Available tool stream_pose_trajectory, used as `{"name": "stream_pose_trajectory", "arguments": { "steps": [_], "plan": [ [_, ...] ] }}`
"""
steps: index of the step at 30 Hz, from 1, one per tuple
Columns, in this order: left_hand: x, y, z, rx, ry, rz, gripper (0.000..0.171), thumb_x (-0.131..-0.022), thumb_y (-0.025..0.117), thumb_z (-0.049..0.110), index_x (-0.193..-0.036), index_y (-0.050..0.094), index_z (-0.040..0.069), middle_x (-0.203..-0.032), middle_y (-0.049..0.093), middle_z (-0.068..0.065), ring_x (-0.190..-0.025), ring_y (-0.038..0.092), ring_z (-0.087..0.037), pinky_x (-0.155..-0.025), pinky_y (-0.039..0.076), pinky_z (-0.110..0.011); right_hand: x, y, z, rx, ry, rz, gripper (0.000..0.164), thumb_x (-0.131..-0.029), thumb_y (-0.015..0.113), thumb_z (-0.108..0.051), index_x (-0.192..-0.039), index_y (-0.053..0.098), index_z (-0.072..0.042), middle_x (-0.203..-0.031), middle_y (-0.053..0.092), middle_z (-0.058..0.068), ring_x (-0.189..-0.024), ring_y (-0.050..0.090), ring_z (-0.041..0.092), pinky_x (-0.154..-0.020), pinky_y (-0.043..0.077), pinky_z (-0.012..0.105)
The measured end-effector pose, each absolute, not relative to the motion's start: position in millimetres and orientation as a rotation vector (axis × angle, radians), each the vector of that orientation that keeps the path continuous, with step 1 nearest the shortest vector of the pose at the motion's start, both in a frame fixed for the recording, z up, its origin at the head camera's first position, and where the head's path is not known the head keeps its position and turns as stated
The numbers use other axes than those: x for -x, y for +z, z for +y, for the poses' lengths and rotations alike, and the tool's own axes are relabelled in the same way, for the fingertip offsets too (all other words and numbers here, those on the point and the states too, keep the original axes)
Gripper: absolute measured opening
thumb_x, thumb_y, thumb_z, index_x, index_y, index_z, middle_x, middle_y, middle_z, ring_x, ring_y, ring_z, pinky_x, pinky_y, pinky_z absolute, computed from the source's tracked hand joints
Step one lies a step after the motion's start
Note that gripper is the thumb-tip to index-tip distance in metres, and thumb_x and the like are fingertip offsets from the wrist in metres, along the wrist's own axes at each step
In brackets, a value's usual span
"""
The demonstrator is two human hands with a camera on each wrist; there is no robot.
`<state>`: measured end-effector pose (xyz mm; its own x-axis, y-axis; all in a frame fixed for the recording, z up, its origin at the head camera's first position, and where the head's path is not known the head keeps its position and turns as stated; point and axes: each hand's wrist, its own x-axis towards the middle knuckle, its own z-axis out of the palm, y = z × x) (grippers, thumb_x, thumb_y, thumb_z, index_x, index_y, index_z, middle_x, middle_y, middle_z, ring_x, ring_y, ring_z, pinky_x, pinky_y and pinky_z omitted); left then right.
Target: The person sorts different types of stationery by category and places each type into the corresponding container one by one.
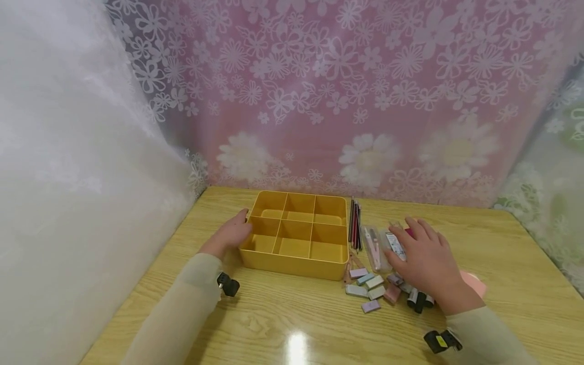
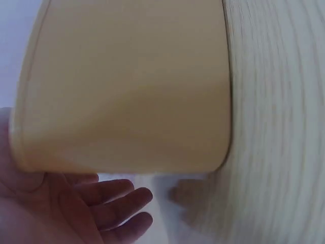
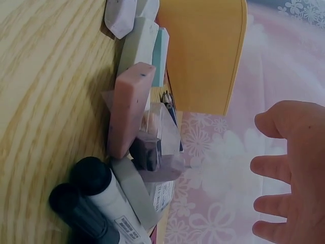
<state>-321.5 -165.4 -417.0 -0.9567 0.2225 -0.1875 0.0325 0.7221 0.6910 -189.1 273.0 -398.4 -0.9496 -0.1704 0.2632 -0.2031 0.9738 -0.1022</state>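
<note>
A yellow box (image 1: 292, 266) with several compartments sits on the table. My left hand (image 1: 230, 234) is at its left side, with the thumb area against the upper edge. In the left wrist view, the loosely extended fingers (image 2: 119, 208) lie beyond the box's side wall. My right hand (image 1: 426, 261) hovers over the stationery with spread fingers and holds nothing. Below it are a clear case (image 1: 375, 248), black-capped markers (image 3: 101, 188), a pink eraser (image 3: 131, 109) and a grey one (image 3: 134, 190). The hand hides part of this pile in the head view.
Pencils (image 1: 355, 225) lie along the box's right side. Several pastel erasers (image 1: 375, 282) are scattered by its front right corner. A pink object (image 1: 474, 284) shows partly behind the right wrist. Flowered curtain (image 1: 365, 101) hangs behind the table (image 1: 269, 314), and white sheeting (image 1: 91, 152) borders its left.
</note>
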Motion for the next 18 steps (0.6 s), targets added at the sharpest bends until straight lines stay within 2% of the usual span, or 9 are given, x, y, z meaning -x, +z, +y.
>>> {"name": "stream_pose_trajectory", "arguments": {
  "steps": [6,12,15,18],
  "plan": [
    [321,-421,-161,-0.303,1.043,2.727,0.051,-0.105,0.028,0.013,-0.151,0.031,-0.009,-0.152,0.04,-0.029,-0.141,0.036,-0.043,-0.117,0.026,-0.054,185,-398,282,-0.271,0.179,-2.911,0.066,-0.094,0.066,-0.043,-0.15,0.049,-0.012,-0.155,0.031,0.029,-0.14,0.025,0.054,-0.104,0.022,0.075],
    [319,-423,-158,-0.343,1.015,2.775,0.049,-0.106,0.027,0.014,-0.148,0.035,-0.011,-0.148,0.044,-0.03,-0.139,0.039,-0.043,-0.116,0.028,-0.053,173,-396,304,-0.202,0.192,-2.951,0.076,-0.091,0.069,-0.048,-0.15,0.045,-0.006,-0.151,0.032,0.033,-0.132,0.031,0.059,-0.102,0.024,0.077],
    [319,-426,-159,-0.326,1.024,2.772,0.05,-0.106,0.027,0.015,-0.148,0.034,-0.01,-0.149,0.043,-0.029,-0.14,0.038,-0.042,-0.117,0.027,-0.053,166,-394,320,-0.169,0.192,-2.99,0.083,-0.089,0.07,-0.052,-0.15,0.043,-0.002,-0.15,0.031,0.037,-0.128,0.034,0.062,-0.096,0.031,0.078],
    [321,-428,-161,-0.323,1.034,2.77,0.05,-0.106,0.027,0.015,-0.149,0.034,-0.009,-0.15,0.042,-0.029,-0.14,0.037,-0.042,-0.117,0.026,-0.053,158,-392,336,-0.16,0.253,-3.054,0.089,-0.089,0.071,-0.055,-0.153,0.038,-0.003,-0.149,0.028,0.041,-0.124,0.036,0.065,-0.088,0.037,0.078]
  ]
}}
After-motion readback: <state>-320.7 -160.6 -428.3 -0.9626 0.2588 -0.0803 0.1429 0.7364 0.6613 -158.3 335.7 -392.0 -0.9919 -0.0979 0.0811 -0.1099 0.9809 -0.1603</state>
